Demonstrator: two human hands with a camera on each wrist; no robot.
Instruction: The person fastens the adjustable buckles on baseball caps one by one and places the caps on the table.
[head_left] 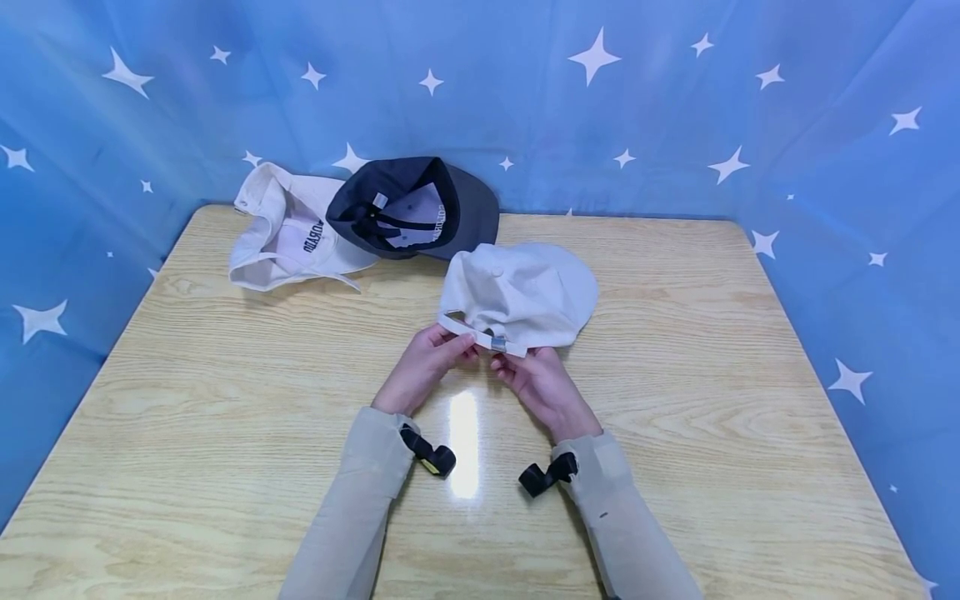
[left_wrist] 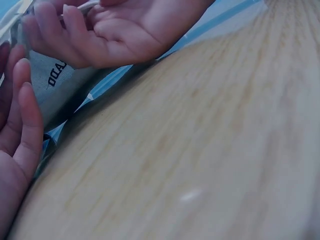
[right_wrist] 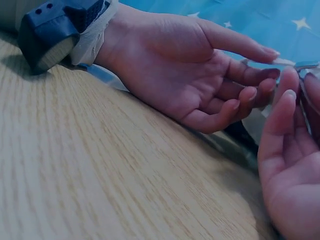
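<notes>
Pinching the strap (head_left: 483, 339) with left hand (head_left: 423, 364) and right hand (head_left: 543, 390), you're holding it crosswise, buckle (head_left: 498, 343) between them, the front white cap (head_left: 517, 292) lying just beyond, its brim (head_left: 579, 290) pointing right.

The place looks like a screened-off recording booth. Blue cloth (head_left: 660, 100) printed with white stars hangs behind the wood-grain table (head_left: 225, 433) and along its left and right sides, and over the table's near part black cameras (head_left: 534, 481) sit strapped at a person's sleeves (head_left: 356, 508). The wider building cannot be told.
</notes>
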